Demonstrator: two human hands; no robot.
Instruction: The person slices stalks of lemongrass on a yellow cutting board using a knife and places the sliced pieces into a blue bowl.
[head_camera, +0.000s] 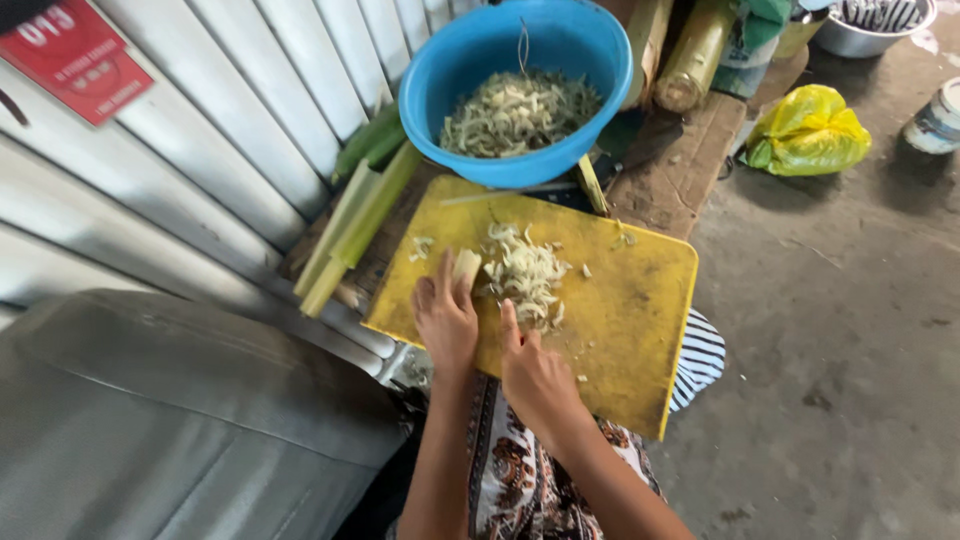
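A yellow cutting board rests on my lap, with a pile of pale shredded stalk near its middle. My left hand presses down on a short pale stalk piece at the left side of the pile. My right hand is beside it, over the board's near edge, its forefinger stretched toward the shreds. Whether it grips anything is hidden by the hand itself. Just beyond the board stands a blue plastic bowl holding more of the same shreds.
Long green stalks lean against the ribbed metal wall to the left. Thick yellow-green stems, a yellow plastic bag, a metal bowl and a white tub lie beyond on the concrete floor. A grey cushion sits lower left.
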